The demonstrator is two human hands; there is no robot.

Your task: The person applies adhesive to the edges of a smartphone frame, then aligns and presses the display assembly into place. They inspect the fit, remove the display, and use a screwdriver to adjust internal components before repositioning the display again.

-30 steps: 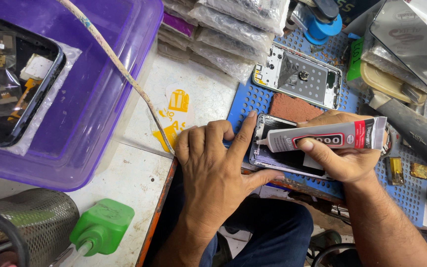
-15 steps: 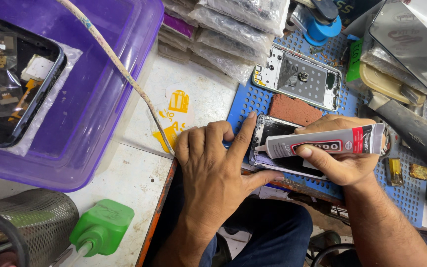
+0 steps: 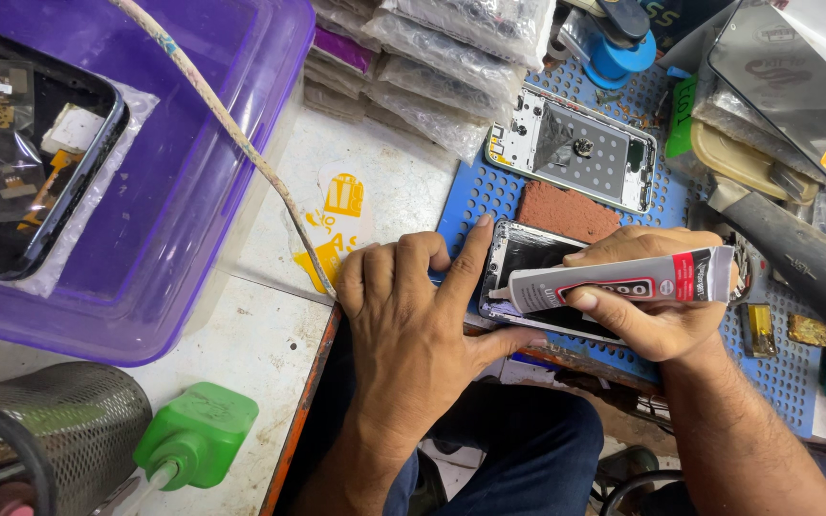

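a: what's the biggest thing here?
b: the purple tub [image 3: 193,239] on the left. next is the blue mat [image 3: 489,191] with holes.
a: and on the mat?
b: a phone frame [image 3: 528,250] lies flat near the front edge. another open phone [image 3: 576,143] lies behind it, with a red-brown pad [image 3: 566,210] between them.
a: what are the hands doing?
b: the left hand [image 3: 413,325] is spread flat, its pointer finger pressed on the frame's left side. the right hand [image 3: 652,306] is closed around a grey glue tube [image 3: 623,280], with the tip at the left edge.
a: how to glue well?
b: i think squeeze softly, go slow along the rim, and keep the frame from sliding.
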